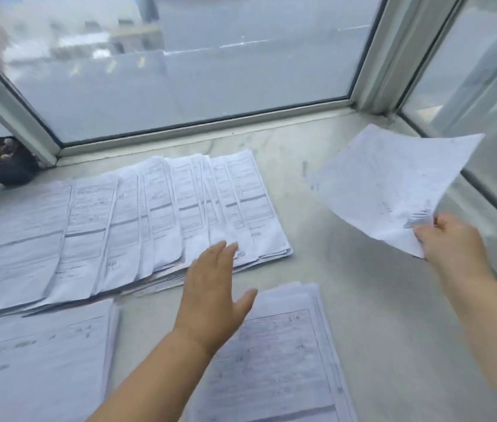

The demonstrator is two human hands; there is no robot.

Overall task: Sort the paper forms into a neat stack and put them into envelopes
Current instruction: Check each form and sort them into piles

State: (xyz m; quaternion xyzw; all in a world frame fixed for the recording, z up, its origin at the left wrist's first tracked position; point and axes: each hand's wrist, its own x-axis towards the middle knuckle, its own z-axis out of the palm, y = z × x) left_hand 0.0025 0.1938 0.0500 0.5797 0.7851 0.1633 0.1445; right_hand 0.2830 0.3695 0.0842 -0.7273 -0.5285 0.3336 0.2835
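Fingers of the right hand (451,239) pinch the near corner of a single paper form (393,181), holding it up in the air over the right side of the worktop (347,245), its sheet tilted toward the window. The left hand (210,287) is spread flat, fingers straight and thumb out, hovering over the near edge of a fanned row of forms (150,214); whether its fingertips touch the paper cannot be told. That row lies overlapped across the middle and left of the worktop, running back toward the window frame (198,129). Two more stacks lie at the near edge: one stack (37,367) at the near left corner and another stack (280,360) just right of the left forearm, partly hidden by it. A dark pot (3,166) with pale rounded shapes in it stands at the far left corner against the frame. The forms carry printed boxes and lines, but the writing is too blurred to read.
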